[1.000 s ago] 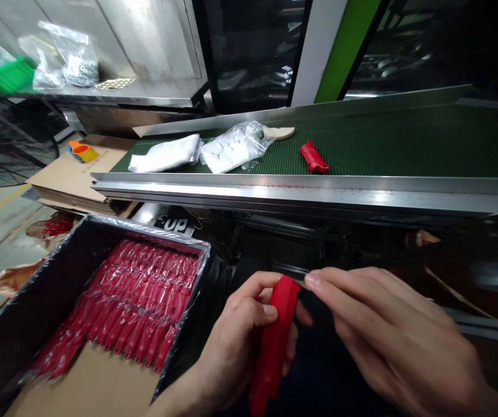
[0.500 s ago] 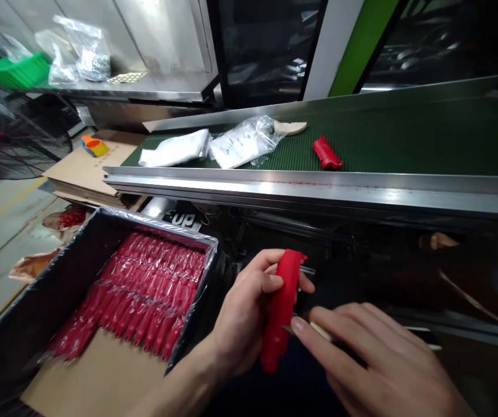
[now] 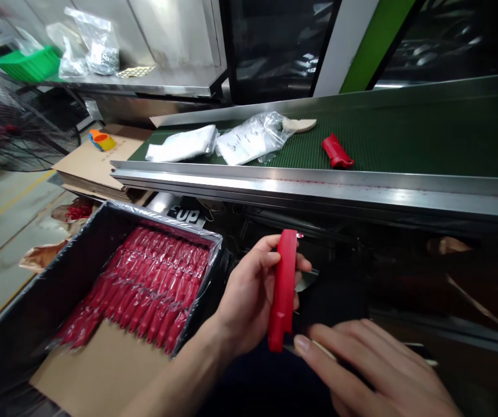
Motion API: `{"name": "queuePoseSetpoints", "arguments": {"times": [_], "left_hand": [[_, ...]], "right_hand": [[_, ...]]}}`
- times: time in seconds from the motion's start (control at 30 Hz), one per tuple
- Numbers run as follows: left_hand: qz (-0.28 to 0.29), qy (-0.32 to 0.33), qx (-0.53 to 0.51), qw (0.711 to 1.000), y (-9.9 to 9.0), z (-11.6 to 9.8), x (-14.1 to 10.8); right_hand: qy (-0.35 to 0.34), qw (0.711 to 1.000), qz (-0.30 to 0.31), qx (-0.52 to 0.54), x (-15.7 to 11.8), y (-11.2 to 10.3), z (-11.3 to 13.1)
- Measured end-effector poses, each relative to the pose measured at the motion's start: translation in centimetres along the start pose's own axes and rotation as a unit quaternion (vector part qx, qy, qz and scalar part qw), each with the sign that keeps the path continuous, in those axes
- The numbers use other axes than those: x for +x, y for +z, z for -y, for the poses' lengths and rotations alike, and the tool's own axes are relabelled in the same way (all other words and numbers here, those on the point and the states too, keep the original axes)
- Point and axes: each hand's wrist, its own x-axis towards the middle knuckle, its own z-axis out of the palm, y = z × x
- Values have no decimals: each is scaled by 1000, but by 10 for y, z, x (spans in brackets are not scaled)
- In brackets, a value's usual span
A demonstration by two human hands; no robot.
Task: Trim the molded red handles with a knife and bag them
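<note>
— Left hand [image 3: 253, 295]?
— Closed around a red part [image 3: 282, 289], thumb and fingers wrapped on its narrow body. Part upright in that grip, just right of the corner of the box.

— Right hand [image 3: 362, 370]?
— Curled shut over a small knife [image 3: 322, 349], pale handle mostly under the fingers. Thin blade tip right by the lower end of the red part; contact impossible to tell from this view.

— And beside the hands?
— To the left, a cardboard box [image 3: 87, 243] lined with black plastic. Inside, rows of red pieces [image 3: 153, 284] under clear film, packed tight, with bare cardboard at the near end.

— Further out?
— Ahead, a green conveyor belt [image 3: 405, 136] behind a steel rail [image 3: 318, 188] speckled with red bits. On the belt, a white bag [image 3: 181, 143], a clear bag with handwriting [image 3: 249, 139], a pale flat piece [image 3: 300, 124] and one red piece [image 3: 338, 150].

— Left of the belt?
— Flat cardboard sheets [image 3: 101, 162] with an orange-and-yellow object [image 3: 102, 140] on top, and a floor fan [image 3: 26, 124]. Beyond, a steel shelf [image 3: 144, 87] with a green crate [image 3: 29, 65] and clear bags [image 3: 101, 49].
</note>
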Motion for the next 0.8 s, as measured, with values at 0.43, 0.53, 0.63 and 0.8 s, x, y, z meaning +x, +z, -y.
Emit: {"name": "queuePoseSetpoints", "arguments": {"times": [0.43,0.53,0.63,0.8], "left_hand": [[23,15,227,974,3,8,-23],[25,21,240,970,5,7,-26],[22,29,236,971,7,7,-26],[21,25,232,972,8,9,-26]], "right_hand": [[98,993,23,-55,13,-11,-32],[88,994,26,-51,12,-9,-30],[80,995,20,-57,13,-10,-30],[73,996,10,-49,14,-13,-29]]}}
